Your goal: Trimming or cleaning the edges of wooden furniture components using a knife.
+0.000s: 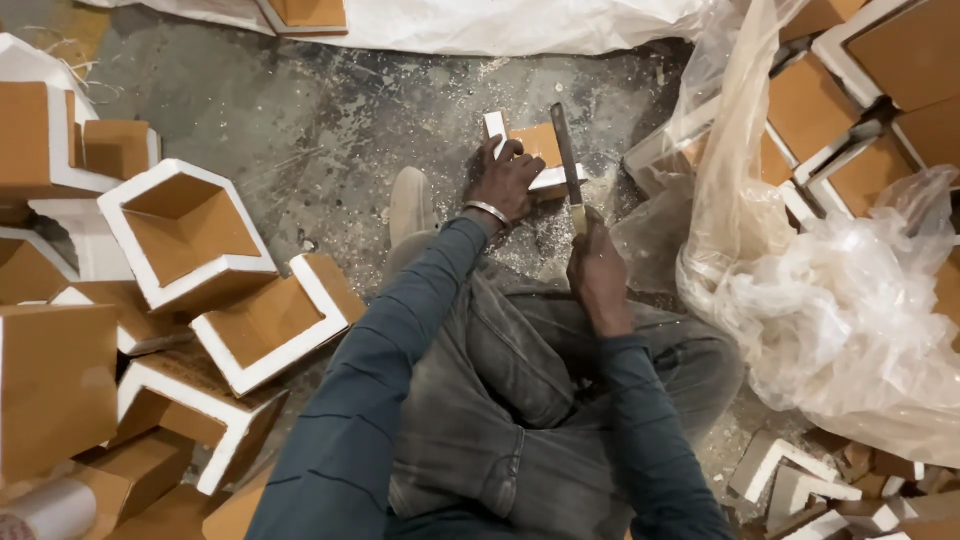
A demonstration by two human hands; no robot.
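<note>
Centre of frame: left hand [508, 178] clamps a white-edged wooden corner piece [535, 150] against the floor [320, 120]; right hand [596, 262] is closed round a flat file [567, 160]. A slipping stroke could strike the pinning fingers (they lie just beside the blade).

1. Bare floor [330, 110] lies open ahead and to the left of the hands.
2. Stacked boxes [190, 235] wall off the left side.
3. A plastic bag [830, 300] crowds in close on the right.
4. A white sheet [480, 25] bounds the far edge.
5. Offcuts [800, 480] litter the near right.

Dusty floor [330, 120] (boxes [190, 230], shavings [540, 240])
</note>
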